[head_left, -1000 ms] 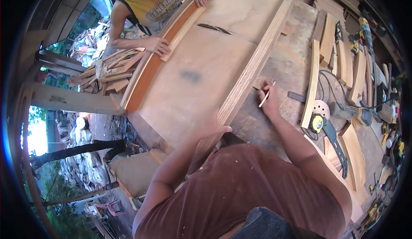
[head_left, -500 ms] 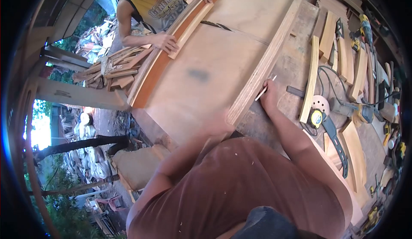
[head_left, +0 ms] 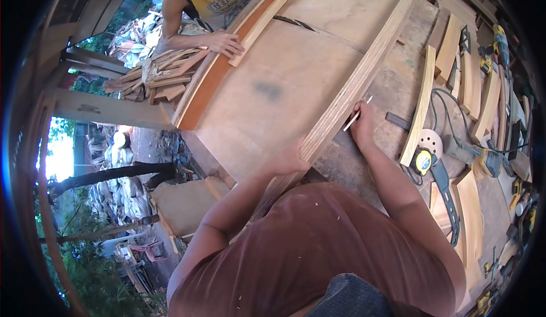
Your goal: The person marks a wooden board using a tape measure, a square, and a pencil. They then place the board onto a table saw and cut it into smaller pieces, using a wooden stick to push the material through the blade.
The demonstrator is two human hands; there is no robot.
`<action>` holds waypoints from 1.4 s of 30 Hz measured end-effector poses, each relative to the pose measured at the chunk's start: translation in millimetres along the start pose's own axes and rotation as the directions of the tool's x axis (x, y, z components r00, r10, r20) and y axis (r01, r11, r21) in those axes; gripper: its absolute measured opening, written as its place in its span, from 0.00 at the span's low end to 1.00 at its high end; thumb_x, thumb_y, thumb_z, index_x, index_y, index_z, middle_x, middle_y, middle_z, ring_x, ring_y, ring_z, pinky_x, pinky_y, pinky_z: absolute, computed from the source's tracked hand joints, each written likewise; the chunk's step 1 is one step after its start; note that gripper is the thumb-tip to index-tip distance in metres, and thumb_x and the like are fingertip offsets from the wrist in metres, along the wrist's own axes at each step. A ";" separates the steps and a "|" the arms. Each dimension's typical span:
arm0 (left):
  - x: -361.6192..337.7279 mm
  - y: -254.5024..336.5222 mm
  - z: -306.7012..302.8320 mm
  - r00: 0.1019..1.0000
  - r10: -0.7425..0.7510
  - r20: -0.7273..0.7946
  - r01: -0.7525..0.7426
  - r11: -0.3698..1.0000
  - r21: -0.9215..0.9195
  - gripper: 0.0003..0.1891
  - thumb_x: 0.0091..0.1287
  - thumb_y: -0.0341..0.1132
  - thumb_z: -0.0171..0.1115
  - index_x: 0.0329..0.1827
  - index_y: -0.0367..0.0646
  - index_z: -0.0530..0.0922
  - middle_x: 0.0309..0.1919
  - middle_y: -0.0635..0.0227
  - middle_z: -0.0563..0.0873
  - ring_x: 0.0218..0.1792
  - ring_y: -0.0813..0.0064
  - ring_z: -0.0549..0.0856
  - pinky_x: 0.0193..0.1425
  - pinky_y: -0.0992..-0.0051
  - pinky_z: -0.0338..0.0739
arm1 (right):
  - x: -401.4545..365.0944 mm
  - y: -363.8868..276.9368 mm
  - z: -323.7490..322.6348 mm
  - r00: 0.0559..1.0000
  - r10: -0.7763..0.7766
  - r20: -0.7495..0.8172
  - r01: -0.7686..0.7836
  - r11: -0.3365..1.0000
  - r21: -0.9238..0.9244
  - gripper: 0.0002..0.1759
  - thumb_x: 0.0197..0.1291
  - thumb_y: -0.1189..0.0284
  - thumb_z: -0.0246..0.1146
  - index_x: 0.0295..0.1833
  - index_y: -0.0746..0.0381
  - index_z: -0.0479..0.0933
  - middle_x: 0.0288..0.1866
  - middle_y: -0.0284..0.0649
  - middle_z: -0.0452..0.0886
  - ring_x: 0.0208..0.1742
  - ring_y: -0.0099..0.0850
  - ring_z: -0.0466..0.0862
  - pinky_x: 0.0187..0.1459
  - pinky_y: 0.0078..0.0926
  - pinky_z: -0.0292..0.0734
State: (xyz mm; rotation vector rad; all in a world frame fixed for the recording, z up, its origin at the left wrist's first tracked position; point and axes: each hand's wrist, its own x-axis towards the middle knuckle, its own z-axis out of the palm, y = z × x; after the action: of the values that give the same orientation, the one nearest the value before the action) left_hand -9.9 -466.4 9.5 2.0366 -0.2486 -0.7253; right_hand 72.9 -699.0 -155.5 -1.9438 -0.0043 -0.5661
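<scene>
Basically, L hand (head_left: pixel 290 159) half-curled round beam (head_left: pixel 364 69) at near end, R hand (head_left: pixel 363 126) closed on pencil (head_left: pixel 351 121); beam prob. stiff, heavyish, best gripped by edges.

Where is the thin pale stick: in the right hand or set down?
In the right hand: the thin pale stick shows on both sides of the closed hand.
</scene>
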 end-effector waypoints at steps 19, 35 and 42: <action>8.4 -26.2 -34.6 1.000 -0.014 0.010 0.014 0.999 0.038 0.46 0.49 0.35 0.67 0.74 0.30 0.60 0.63 0.47 0.75 0.66 0.60 0.74 0.72 0.68 0.65 | 23.3 -17.3 5.7 0.988 0.068 0.142 -0.057 0.995 -0.076 0.10 0.52 0.77 0.70 0.36 0.62 0.74 0.34 0.48 0.78 0.41 0.52 0.77 0.44 0.44 0.73; 6.8 -18.7 -25.0 0.998 -0.069 0.010 0.068 0.995 0.070 0.49 0.47 0.36 0.67 0.76 0.32 0.58 0.63 0.45 0.76 0.67 0.58 0.74 0.72 0.66 0.66 | 18.7 -12.3 1.9 0.994 0.077 0.079 -0.077 0.997 -0.004 0.11 0.50 0.79 0.69 0.36 0.62 0.73 0.33 0.47 0.77 0.39 0.49 0.78 0.42 0.41 0.74; 9.4 -26.4 -21.8 0.997 -0.067 0.046 0.068 0.998 -0.007 0.51 0.48 0.34 0.67 0.79 0.35 0.54 0.69 0.45 0.70 0.72 0.55 0.68 0.77 0.65 0.59 | 19.3 -2.7 1.0 0.995 0.031 0.100 -0.031 1.000 -0.004 0.12 0.49 0.80 0.69 0.37 0.61 0.74 0.34 0.46 0.78 0.39 0.47 0.79 0.41 0.40 0.75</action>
State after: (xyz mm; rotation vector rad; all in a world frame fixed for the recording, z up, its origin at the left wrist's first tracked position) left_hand 7.5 -440.6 -7.5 2.0300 -0.2033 -0.8142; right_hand 89.7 -701.8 -146.1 -1.9693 -0.0362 -0.4482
